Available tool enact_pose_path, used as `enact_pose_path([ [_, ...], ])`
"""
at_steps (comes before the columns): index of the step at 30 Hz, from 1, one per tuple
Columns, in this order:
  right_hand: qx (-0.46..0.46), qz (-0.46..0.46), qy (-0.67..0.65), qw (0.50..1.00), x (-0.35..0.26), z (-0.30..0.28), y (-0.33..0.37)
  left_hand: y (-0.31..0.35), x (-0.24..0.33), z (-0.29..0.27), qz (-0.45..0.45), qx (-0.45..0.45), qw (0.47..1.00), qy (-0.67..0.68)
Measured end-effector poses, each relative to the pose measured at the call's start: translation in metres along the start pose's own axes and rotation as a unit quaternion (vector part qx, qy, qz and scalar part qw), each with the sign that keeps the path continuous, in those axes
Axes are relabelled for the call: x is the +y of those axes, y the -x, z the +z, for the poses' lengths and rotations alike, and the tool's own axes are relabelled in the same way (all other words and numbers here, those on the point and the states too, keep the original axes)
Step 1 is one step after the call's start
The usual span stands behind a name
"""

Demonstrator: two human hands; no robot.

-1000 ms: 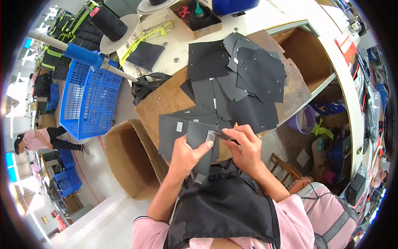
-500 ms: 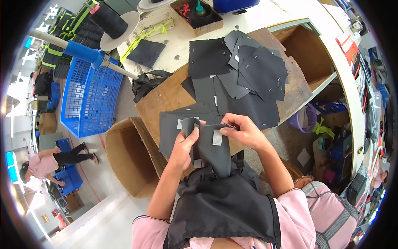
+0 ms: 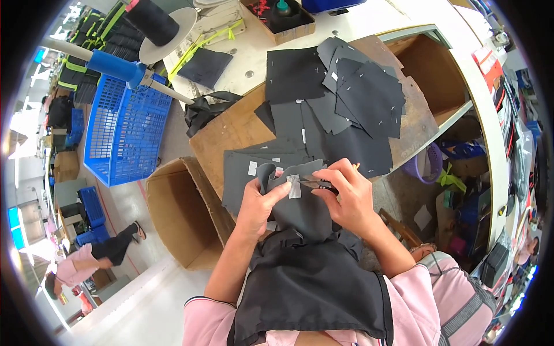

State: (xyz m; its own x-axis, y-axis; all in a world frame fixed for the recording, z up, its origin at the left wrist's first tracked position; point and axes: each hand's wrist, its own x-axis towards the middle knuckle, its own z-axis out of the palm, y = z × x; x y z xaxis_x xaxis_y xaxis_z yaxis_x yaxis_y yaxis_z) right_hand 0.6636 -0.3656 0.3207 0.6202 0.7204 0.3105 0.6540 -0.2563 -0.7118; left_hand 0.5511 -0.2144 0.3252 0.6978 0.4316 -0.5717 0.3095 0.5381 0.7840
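Observation:
My left hand (image 3: 257,206) pinches a dark grey fabric piece (image 3: 306,218) above my lap, its thumb on a small white patch (image 3: 295,189) near the upper edge. Closed around a pair of thread snips (image 3: 317,183), my right hand (image 3: 353,199) is just right of that patch. The blades point left along the cloth; whether they touch it I cannot tell. Beyond my hands, more grey cloth pieces (image 3: 239,187) lie on a brown board (image 3: 213,150), along with a spread of black fabric panels (image 3: 369,95) bearing small white marks.
An open cardboard box (image 3: 173,213) stands left of the board, with a blue plastic crate (image 3: 127,127) behind it. A black thread cone (image 3: 151,23) and a blue-sleeved pole (image 3: 118,69) are at upper left. Under the table at right sits a purple basket (image 3: 424,164). Another person (image 3: 81,265) is at far left.
My right hand has turned, and the snips now show with blades against the cloth area. My left thumb has moved onto the white patch. The person at far left has shifted lower in view.

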Motion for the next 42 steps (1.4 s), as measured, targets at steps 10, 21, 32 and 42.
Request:
enact_pose_path([
  [10,-0.079,-0.111,-0.012,0.991,0.016,-0.008,-0.021,0.003,0.005,-0.006,-0.031,-0.043,0.997,-0.057],
  [21,-0.112,-0.177,0.005,0.978,0.017,-0.017,-0.029,0.003,0.01,-0.006,-0.069,-0.058,0.995,-0.047],
  [32,-0.006,-0.106,-0.036,0.994,0.014,-0.015,-0.012,0.003,0.012,-0.005,-0.053,-0.065,0.996,-0.019],
  [42,0.023,0.164,-0.222,0.961,0.033,0.005,0.032,-0.011,0.006,-0.013,-0.014,0.043,0.998,0.035],
])
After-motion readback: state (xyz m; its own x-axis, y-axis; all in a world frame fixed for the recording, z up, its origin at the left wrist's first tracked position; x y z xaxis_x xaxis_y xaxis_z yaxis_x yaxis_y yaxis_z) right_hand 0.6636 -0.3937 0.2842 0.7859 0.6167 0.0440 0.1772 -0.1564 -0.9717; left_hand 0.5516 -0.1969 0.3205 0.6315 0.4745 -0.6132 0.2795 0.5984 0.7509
